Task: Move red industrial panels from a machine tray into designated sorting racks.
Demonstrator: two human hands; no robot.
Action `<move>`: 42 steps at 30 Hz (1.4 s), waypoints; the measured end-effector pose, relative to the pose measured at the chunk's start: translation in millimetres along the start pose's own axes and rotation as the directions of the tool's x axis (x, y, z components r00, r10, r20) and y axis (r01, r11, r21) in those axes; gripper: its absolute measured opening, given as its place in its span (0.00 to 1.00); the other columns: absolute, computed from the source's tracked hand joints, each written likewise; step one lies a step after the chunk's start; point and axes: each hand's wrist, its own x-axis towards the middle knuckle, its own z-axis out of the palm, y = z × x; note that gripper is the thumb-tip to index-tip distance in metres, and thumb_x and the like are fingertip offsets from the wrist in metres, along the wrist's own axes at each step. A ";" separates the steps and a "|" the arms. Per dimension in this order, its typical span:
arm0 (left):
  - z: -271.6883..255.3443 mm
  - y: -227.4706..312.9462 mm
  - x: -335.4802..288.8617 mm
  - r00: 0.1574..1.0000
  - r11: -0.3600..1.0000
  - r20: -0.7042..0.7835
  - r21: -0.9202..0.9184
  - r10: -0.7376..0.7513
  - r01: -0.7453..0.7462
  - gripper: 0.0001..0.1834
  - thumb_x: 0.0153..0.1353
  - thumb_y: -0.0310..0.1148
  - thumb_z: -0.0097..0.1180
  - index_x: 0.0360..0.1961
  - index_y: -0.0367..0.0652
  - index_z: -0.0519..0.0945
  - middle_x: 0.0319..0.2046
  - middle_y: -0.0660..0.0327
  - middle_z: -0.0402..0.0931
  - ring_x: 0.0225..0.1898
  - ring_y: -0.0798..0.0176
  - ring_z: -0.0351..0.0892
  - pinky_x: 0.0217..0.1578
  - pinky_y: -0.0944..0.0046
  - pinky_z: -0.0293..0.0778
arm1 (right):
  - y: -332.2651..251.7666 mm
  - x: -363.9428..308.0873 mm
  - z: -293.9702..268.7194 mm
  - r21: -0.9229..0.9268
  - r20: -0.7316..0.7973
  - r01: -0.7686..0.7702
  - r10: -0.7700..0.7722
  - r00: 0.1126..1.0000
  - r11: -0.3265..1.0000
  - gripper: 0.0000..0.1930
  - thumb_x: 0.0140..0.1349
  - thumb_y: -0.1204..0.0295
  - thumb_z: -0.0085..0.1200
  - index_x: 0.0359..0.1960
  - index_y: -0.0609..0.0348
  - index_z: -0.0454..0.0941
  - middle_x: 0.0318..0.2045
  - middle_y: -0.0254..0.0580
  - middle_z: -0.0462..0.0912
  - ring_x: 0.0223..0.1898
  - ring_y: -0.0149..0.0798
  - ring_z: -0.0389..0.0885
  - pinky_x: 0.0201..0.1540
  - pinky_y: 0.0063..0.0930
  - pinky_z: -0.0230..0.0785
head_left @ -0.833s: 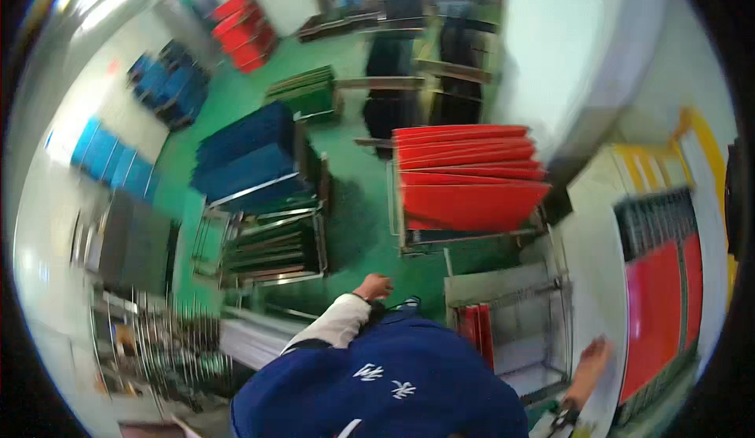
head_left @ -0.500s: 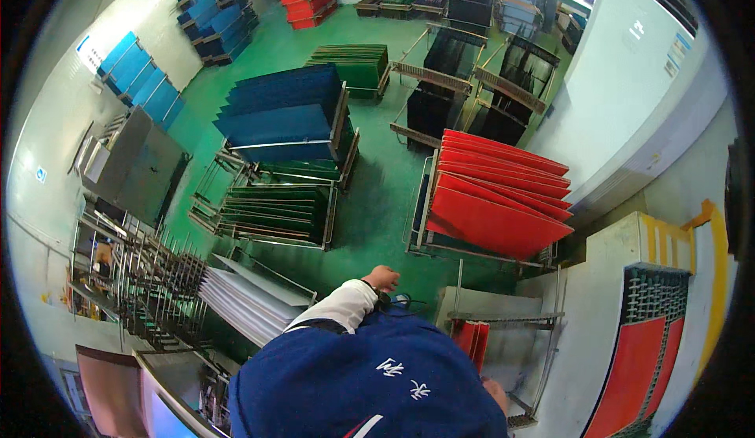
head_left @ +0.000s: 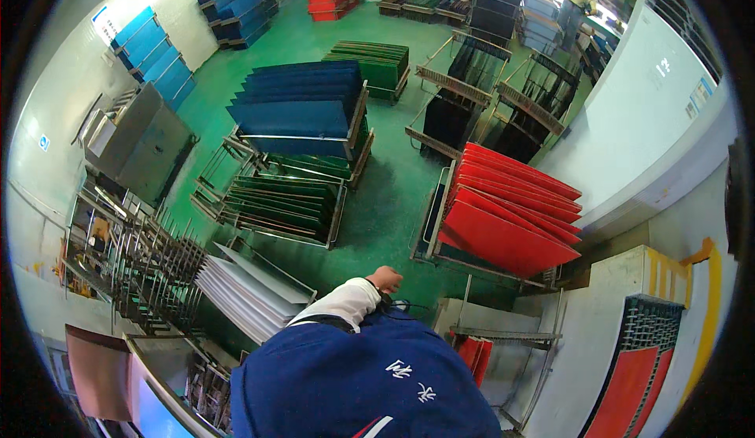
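Observation:
My left hand [head_left: 385, 279] is held in front of my body, at the end of a bent arm in a white sleeve [head_left: 338, 306]. Its fingers look curled in, and no object shows in them. A dark band sits at the wrist. Out of sight is my right hand, on the far side of my blue top [head_left: 354, 375]. Nearest the left hand are a rack of pale grey-white panels [head_left: 244, 296] to the left and red panels [head_left: 476, 355] in a metal frame to the right.
Ahead stand racks of blue panels [head_left: 291, 119], dark green panels [head_left: 275, 202], black panels [head_left: 448, 119] and large red panels [head_left: 511, 230]. Bare metal racks [head_left: 130, 257] crowd the left. At right, a white machine [head_left: 617, 277] holds red panels on a mesh. Two people work at the back.
The view has shifted, so the racks ahead appear farther right. My right hand, partly seen at the lower right before, has gone out of view. My left hand stays in front of me.

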 end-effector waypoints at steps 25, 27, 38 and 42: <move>-35.5 22.6 -13.3 0.976 0.999 0.213 -0.003 -0.047 0.048 0.24 0.59 0.36 0.49 0.53 0.33 0.63 0.43 0.47 0.73 0.34 0.53 0.77 0.25 0.64 0.73 | -110.3 -64.4 1.6 -0.295 -0.431 -0.087 -0.051 0.901 0.952 0.09 0.54 0.69 0.46 0.28 0.61 0.75 0.24 0.55 0.76 0.30 0.58 0.73 0.33 0.48 0.63; -26.6 33.8 -23.2 0.986 0.996 0.166 0.089 -0.029 0.014 0.23 0.60 0.36 0.49 0.53 0.34 0.63 0.43 0.49 0.73 0.35 0.54 0.77 0.26 0.64 0.73 | -120.9 -70.0 -8.9 -0.261 -0.444 -0.072 -0.054 0.894 0.963 0.10 0.54 0.68 0.47 0.27 0.61 0.76 0.24 0.54 0.76 0.29 0.57 0.73 0.33 0.47 0.64; -59.2 -11.8 66.7 0.755 0.751 0.586 0.346 0.295 -0.562 0.19 0.60 0.37 0.48 0.48 0.34 0.67 0.40 0.49 0.74 0.30 0.54 0.78 0.23 0.64 0.71 | -222.9 -160.6 -105.1 -0.249 -0.482 -0.096 -0.037 0.875 0.964 0.10 0.52 0.65 0.50 0.27 0.59 0.77 0.23 0.52 0.76 0.27 0.54 0.75 0.30 0.43 0.65; -25.1 14.3 42.6 0.806 0.796 0.553 0.381 0.213 -0.471 0.17 0.60 0.36 0.48 0.45 0.33 0.68 0.39 0.49 0.75 0.31 0.53 0.79 0.22 0.65 0.72 | -221.5 -193.3 -133.8 -0.107 -0.621 -0.091 0.005 0.784 0.990 0.10 0.49 0.68 0.53 0.24 0.64 0.75 0.18 0.54 0.72 0.21 0.50 0.71 0.24 0.37 0.60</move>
